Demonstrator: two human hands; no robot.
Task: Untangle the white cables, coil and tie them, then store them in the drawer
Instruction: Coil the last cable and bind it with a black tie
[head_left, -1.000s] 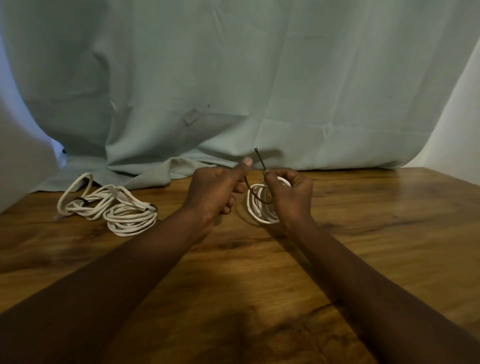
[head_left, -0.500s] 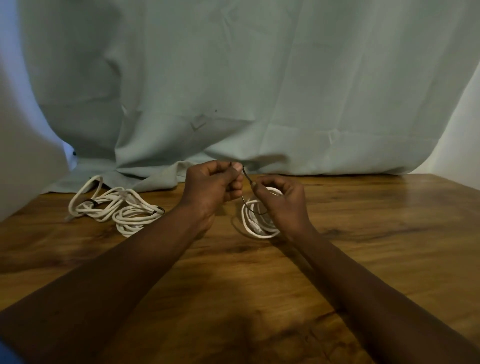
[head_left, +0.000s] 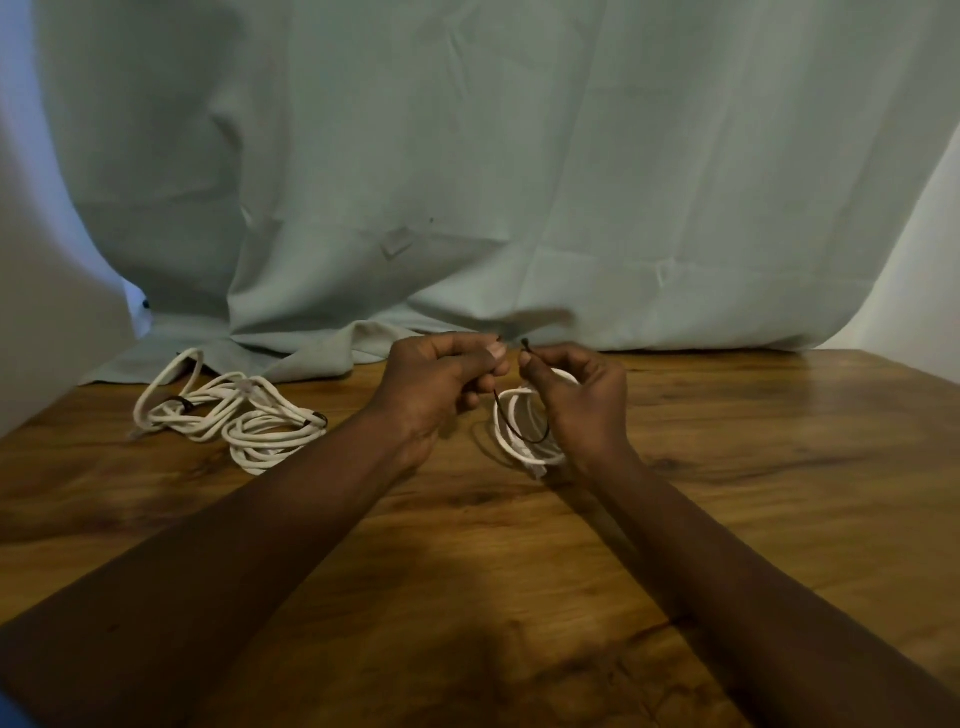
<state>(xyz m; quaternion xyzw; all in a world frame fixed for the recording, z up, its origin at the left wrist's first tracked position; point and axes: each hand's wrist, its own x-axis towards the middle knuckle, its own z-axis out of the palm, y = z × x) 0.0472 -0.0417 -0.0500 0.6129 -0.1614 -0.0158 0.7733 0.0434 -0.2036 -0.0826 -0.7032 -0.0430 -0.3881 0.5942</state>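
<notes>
Right hand (head_left: 574, 400) pinches one end of dark tie (head_left: 524, 434); left hand (head_left: 441, 387) pinches other end. Tie loops under small white coil (head_left: 524, 441), hanging just below and between both hands. Ends nearly meet above coil; next move likely twisting them. Tied cables (head_left: 234, 410) lie well left of left hand.

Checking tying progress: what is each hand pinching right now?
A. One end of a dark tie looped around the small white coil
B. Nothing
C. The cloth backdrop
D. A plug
A: the left hand and right hand each pinch one end of the dark tie looped around the coil.
</notes>
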